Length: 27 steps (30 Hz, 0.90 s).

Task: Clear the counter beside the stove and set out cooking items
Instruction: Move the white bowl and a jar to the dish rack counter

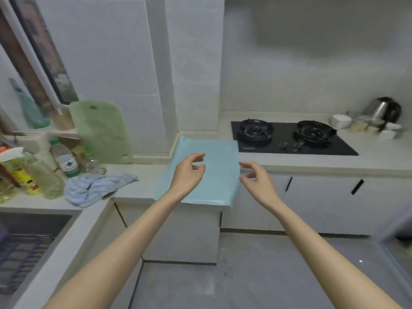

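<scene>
A light blue mat (219, 157) lies flat on the counter (145, 172) just left of the black gas stove (289, 139). Its front edge hangs slightly over the counter's edge. My left hand (189, 172) hovers above the mat's middle with fingers loosely curled, holding nothing. My right hand (256, 179) floats at the mat's right edge, fingers relaxed and empty. Whether either hand touches the mat I cannot tell.
A crumpled blue striped cloth (95, 188) lies left of the mat. A green cutting board (102, 132) leans on the wall, with bottles (64, 161) beside it. The sink (33, 241) is at lower left. Bowls (341, 121) and a kettle (383, 110) stand right of the stove.
</scene>
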Motion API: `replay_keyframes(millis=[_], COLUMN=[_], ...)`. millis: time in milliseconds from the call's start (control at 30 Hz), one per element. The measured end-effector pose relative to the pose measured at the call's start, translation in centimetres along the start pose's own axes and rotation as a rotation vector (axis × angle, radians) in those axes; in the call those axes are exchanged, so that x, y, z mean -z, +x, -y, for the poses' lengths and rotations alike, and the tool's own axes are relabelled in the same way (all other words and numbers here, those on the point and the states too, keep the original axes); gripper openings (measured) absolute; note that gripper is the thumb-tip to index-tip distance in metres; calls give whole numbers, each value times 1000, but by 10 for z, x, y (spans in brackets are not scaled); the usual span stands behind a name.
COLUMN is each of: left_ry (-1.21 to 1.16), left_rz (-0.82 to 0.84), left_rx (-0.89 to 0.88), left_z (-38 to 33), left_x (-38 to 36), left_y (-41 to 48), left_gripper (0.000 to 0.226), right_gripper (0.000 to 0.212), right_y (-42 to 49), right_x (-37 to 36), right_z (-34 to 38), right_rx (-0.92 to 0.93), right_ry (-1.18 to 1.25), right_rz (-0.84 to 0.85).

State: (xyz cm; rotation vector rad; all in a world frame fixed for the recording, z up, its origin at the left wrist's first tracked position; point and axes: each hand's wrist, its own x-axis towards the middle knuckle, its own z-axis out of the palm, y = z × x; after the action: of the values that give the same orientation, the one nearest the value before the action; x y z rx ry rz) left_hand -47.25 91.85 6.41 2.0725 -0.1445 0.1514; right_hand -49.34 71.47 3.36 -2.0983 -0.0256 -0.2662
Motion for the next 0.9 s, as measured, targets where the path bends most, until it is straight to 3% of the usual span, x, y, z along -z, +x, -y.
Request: replay_keyframes(millis=[533,900], left_ry=[-83,-167], left_rz=[433,670], left_rx=[-220,-214], left_z=[-98,-174], left_x=[-255,-435], left_y=[213,301], left_gripper=[37,37], right_gripper=[39,36], right_y=[125,190], right_x=[190,326], right_z=[-134,-228], right_rx=[-257,-384], right_ry=[-118,24], right_rz=[-420,-630])
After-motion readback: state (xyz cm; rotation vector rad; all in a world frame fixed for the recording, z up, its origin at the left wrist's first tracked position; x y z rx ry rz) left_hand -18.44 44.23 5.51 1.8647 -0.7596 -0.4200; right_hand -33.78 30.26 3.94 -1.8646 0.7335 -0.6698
